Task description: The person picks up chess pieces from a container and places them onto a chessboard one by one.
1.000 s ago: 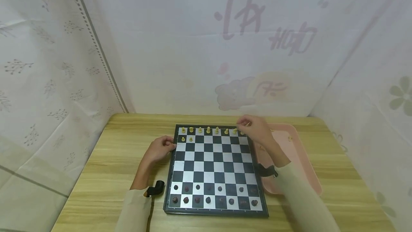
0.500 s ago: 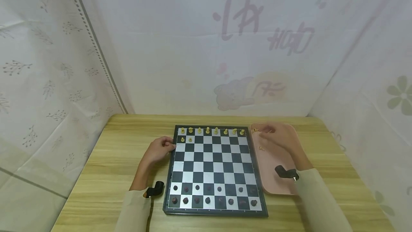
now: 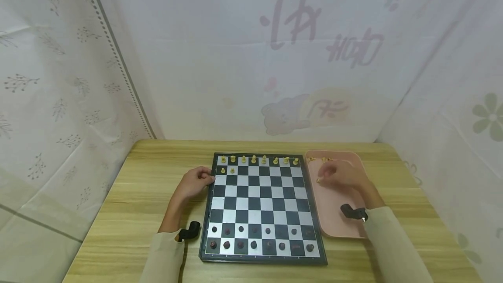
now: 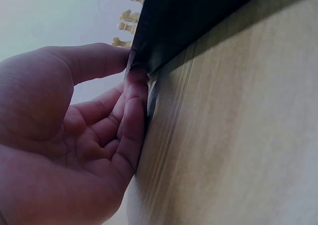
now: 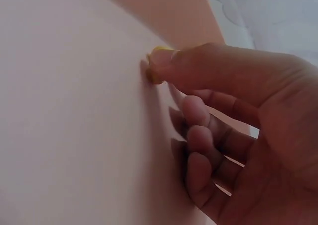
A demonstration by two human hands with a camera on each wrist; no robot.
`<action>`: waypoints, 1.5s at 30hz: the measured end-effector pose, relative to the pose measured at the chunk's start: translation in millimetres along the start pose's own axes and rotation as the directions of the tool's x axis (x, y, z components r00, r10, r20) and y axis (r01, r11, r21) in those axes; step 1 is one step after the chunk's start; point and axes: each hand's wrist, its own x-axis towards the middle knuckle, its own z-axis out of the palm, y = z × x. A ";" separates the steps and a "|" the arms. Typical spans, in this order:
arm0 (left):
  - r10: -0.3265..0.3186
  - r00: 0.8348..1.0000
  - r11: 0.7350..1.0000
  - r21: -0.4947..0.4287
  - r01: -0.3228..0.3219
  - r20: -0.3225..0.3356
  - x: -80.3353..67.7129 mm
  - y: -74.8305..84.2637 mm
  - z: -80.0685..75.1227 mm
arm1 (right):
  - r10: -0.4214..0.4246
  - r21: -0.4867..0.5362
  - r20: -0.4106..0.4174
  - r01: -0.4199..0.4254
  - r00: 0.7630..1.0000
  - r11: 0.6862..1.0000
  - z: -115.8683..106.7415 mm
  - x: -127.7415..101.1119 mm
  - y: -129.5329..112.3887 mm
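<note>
In the head view, my left hand (image 3: 194,181) is at the left edge of the chessboard (image 3: 254,192). The left wrist view has its thumb on the board's dark rim (image 4: 144,46) and the forefinger against the side, pinching the edge. My right hand (image 3: 342,175) is low over the pink tray (image 3: 330,222). Between its thumb and forefinger it pinches a small yellow chess piece (image 5: 158,78), mostly covered by the thumb; the other fingers curl near the tray floor. Yellow pieces line the board's far row, with two pawns (image 3: 232,170) in front at the left.
Dark chess pieces (image 3: 253,244) fill the board's two near rows, with a gap in the front one. More yellow pieces (image 3: 312,159) lie at the tray's far end. The wooden table (image 3: 118,213) meets patterned cloth (image 3: 220,56) behind and at the sides.
My right hand has moved from above the board's far right corner into the tray, then slightly nearer, and now pinches a yellow piece there. My left hand has stayed at the board's edge.
</note>
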 end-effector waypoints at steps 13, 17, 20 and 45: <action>0.023 1.000 1.000 -0.002 -0.023 0.005 -1.1 3.4 -2.4 | -0.033 -0.054 -0.052 0.030 0.998 0.998 2.7 1.9 3.4; 0.020 1.000 1.000 -0.001 -0.020 0.002 -0.8 3.3 -2.3 | -0.067 -0.115 -0.223 0.042 0.973 0.992 1.9 3.9 6.6; 0.017 1.000 1.000 -0.002 -0.017 0.001 -0.4 3.3 -1.9 | -0.078 -0.087 -0.253 0.057 0.964 0.995 0.0 4.5 6.2; 0.018 1.000 1.000 -0.009 -0.018 0.001 -1.6 1.1 -1.2 | -0.049 -0.134 -0.287 0.011 0.957 0.991 3.1 7.7 7.9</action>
